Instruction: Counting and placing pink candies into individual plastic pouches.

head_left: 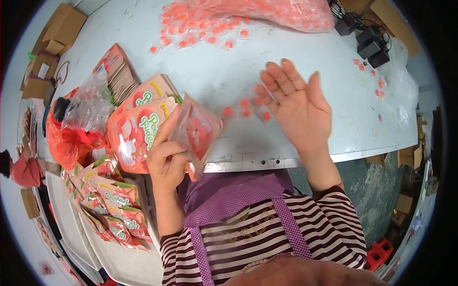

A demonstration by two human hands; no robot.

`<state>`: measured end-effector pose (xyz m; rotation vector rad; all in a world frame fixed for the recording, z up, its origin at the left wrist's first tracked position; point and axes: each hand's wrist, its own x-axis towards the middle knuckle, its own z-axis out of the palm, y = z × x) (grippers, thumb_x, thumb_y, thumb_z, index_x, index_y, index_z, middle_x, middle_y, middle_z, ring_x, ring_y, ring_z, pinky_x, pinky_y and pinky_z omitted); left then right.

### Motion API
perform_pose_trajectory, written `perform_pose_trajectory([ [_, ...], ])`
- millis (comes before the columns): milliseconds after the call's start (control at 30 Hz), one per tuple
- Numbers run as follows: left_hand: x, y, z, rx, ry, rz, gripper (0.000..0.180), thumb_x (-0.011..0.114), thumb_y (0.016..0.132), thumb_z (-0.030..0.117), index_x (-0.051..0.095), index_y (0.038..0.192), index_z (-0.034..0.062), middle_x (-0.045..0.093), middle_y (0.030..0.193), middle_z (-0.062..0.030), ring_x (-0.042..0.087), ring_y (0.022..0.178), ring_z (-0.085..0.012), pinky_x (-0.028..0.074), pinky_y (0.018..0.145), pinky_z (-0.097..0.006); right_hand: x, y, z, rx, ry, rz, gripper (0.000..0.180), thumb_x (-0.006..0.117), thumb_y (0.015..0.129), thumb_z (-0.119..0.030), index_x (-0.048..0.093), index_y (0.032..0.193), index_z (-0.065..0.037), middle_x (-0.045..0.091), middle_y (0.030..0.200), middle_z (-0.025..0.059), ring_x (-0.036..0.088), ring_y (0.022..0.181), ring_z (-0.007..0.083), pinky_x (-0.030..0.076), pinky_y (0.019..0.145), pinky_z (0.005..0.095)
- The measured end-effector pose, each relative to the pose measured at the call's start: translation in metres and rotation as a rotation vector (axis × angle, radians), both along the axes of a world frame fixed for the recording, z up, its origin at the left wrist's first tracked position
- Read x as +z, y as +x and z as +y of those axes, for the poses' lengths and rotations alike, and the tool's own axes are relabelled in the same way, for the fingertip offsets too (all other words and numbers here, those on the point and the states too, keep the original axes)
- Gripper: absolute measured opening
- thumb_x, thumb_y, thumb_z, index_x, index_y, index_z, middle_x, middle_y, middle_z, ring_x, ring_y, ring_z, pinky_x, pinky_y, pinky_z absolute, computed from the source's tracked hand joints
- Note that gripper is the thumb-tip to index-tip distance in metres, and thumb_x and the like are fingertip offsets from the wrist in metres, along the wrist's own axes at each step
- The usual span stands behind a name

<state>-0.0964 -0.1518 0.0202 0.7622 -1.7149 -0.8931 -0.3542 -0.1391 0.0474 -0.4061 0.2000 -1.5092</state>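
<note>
My left hand (167,159) is closed on the side of a pink pouch (198,131) whose mouth gapes open toward me. Reddish pieces show inside the pouch. My right hand (300,105) is raised over the table, palm up with fingers stretched, holding nothing. Between the two hands lie several small clear-wrapped candies (245,107) with round red centres. Left of my left hand, flat pink pouches (138,126) are stacked on the table.
A large heap of wrapped candies (210,28) covers the far table. Filled pouches (109,200) lie on a white tray (131,267) at my left. Black power adapters (372,47) sit far right, a red plastic bag (71,138) at left. Another person (26,169) is at the far left.
</note>
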Motion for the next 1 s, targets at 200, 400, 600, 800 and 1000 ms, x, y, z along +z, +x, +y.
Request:
perform_pose_trajectory([
  [200,0.008,-0.001,0.006,0.079,-0.118,-0.051,0.006,0.056,0.07,0.0,0.05,0.07,0.0002,0.046,0.125,-0.0305,0.044,0.118,-0.0421,0.036,0.096,-0.044,-0.028,-0.014,-0.001,-0.023,0.052,0.049,0.041,0.031,0.097,-0.032,0.047,0.12,-0.002,0.05,0.122,0.0145,0.044,0.117,0.0272,0.029,0.103,0.0442],
  [400,0.022,-0.005,0.004,0.194,-0.304,0.007,0.017,0.059,0.077,0.008,0.05,0.065,0.0005,0.045,0.125,-0.0309,0.047,0.113,-0.0431,0.04,0.092,-0.046,-0.031,-0.021,-0.003,-0.145,0.142,0.263,0.036,0.036,0.096,-0.026,0.047,0.119,0.0,0.05,0.121,0.0157,0.046,0.115,0.0259,0.032,0.103,0.0422],
  [600,0.038,0.014,0.005,0.343,-0.518,-0.513,0.007,0.049,0.082,0.001,0.047,0.076,-0.0007,0.039,0.128,-0.0333,0.041,0.118,-0.0458,0.034,0.097,-0.049,-0.04,-0.024,-0.01,-0.175,0.112,0.377,0.039,0.042,0.094,-0.025,0.044,0.122,0.002,0.049,0.123,0.0167,0.046,0.115,0.0258,0.033,0.101,0.0412],
  [800,-0.017,0.045,-0.001,0.53,-0.185,-0.003,0.009,0.049,0.076,-0.004,0.052,0.082,0.0012,0.056,0.101,-0.0111,0.052,0.09,-0.017,0.042,0.081,-0.031,-0.038,-0.007,-0.025,-0.095,0.001,0.471,0.041,0.043,0.093,-0.021,0.04,0.126,0.004,0.047,0.126,0.0186,0.044,0.117,0.0266,0.035,0.099,0.04],
  [1000,-0.002,0.062,0.0,0.578,-0.149,0.411,0.023,0.058,0.077,-0.002,0.047,0.097,0.0044,0.05,0.093,-0.0034,0.049,0.086,-0.0125,0.04,0.081,-0.025,-0.018,0.033,-0.035,0.008,-0.099,0.554,0.044,0.035,0.096,-0.027,0.039,0.127,0.004,0.045,0.127,0.0192,0.042,0.119,0.027,0.031,0.101,0.041],
])
